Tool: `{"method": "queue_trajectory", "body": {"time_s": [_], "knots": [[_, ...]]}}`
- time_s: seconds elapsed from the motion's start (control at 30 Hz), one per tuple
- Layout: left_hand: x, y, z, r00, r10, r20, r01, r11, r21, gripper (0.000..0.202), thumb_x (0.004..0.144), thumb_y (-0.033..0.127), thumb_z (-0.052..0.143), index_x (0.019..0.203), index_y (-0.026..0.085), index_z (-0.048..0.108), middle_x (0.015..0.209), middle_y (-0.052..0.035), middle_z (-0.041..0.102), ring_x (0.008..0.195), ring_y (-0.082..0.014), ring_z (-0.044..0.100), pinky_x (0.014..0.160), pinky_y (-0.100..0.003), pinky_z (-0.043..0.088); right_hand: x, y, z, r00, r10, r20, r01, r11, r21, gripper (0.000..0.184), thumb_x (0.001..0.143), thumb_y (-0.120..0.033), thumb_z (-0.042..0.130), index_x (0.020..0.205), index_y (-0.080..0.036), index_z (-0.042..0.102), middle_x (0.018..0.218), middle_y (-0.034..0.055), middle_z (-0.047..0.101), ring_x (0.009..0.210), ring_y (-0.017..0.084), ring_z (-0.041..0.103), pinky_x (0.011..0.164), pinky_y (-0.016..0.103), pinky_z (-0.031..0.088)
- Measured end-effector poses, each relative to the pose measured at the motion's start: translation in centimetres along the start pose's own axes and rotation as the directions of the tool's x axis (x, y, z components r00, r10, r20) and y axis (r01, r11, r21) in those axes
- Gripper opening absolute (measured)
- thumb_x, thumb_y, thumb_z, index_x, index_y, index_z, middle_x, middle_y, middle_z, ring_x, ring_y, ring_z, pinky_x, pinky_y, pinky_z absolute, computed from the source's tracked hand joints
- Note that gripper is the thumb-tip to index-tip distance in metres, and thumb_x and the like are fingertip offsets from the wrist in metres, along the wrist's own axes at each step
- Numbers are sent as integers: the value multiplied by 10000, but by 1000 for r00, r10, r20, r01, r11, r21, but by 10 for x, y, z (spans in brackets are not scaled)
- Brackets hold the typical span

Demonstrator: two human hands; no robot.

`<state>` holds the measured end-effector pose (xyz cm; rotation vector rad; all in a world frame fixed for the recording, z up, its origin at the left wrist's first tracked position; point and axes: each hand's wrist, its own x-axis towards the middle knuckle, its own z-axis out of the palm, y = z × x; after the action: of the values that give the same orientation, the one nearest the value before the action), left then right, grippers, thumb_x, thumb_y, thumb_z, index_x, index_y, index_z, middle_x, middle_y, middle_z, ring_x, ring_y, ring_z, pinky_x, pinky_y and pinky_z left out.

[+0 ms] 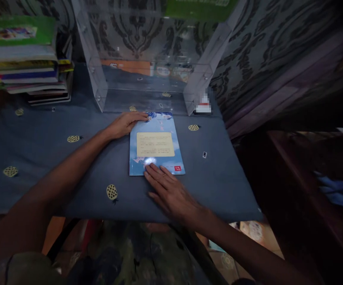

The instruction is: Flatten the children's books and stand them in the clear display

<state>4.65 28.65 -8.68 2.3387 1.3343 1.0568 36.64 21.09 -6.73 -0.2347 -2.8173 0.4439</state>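
A light blue book (pixel 156 125) with a pale yellow text panel lies flat on the table in front of me. My left hand (pixel 126 123) rests at its upper left corner, fingers stretched over the top edge. Across the lower edge lies my right hand (pixel 169 190), its fingers extended flat on the cover and the thumb off to the side on the cloth. Just beyond the book stands a clear acrylic shelf (pixel 100 85), and its lower front edge is close to the book's top.
A tall stack of books (pixel 30 65) sits at the back left. The table has a dark blue cloth (pixel 218 174) with pineapple prints. A green item (pixel 201 8) is on the shelf's upper level. A pixelated white object (pixel 203 105) stands by its right foot, near patterned curtains (pixel 266 59).
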Motion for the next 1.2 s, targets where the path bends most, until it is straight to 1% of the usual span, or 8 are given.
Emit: {"method": "queue_trajectory", "body": {"time_s": [0.2,0.5,0.6,0.73,0.83,1.0,1.1,1.2], "knots": [[1,5,-2,999,-31,9,31,999,45,354,999,211,413,1227,222,684,1328,-78,675,1263,-193,616,1105,-424,462,-37,13,-13,991,115,-62,-119,991,-57,653,1039,-192,415,1608,-164,96,1544,162,444,1487,247,319,1180,534,399],[2,13,-6,997,-49,52,41,990,135,378,994,202,385,1253,195,660,1322,-90,677,1295,-211,592,1108,-458,468,-54,18,-23,975,199,-100,-204,978,-39,682,1034,-200,437,1608,-228,71,1550,125,444,1454,243,389,1165,520,421],[5,36,-2,992,-79,99,56,975,217,374,1021,264,385,1281,174,639,1353,-107,654,1339,-234,551,1119,-487,456,-55,18,-21,972,189,-137,-195,980,-37,681,1029,-193,437,1607,-220,78,1537,123,465,1447,235,403,1150,501,443],[13,82,18,946,29,322,-105,969,222,395,1061,327,359,1358,193,583,1456,-83,572,1396,-199,486,1188,-438,379,-56,20,-18,967,202,-158,-207,978,-18,682,1015,-181,455,1606,-207,117,1537,127,461,1430,232,430,1143,477,450],[24,98,34,924,40,381,-151,952,265,428,1071,365,342,1406,174,528,1496,-88,530,1403,-187,476,1211,-412,344,-57,20,-17,963,206,-172,-210,978,-3,686,998,-167,481,1603,-198,159,1535,133,457,1418,230,446,1146,456,443],[53,67,42,952,18,305,-117,943,311,411,1063,328,334,1394,190,534,1470,-97,556,1367,-194,519,1137,-404,444,-57,19,-20,958,213,-193,-220,975,-15,681,986,-147,484,1599,-183,190,1529,130,466,1410,228,457,1143,441,450],[67,45,42,966,-12,259,-76,943,324,414,1044,290,352,1393,178,543,1469,-101,556,1370,-201,517,1133,-401,445,-56,18,-21,959,210,-191,-218,976,-22,676,987,-160,495,1597,-174,204,1526,123,474,1412,228,455,1140,435,460],[73,35,43,972,-40,232,-36,949,313,420,1035,293,362,1399,199,551,1467,-75,561,1370,-194,517,1141,-387,434,-57,19,-21,959,213,-189,-221,975,-24,671,992,-168,491,1598,-179,202,1530,115,473,1416,226,452,1137,436,468]]}}
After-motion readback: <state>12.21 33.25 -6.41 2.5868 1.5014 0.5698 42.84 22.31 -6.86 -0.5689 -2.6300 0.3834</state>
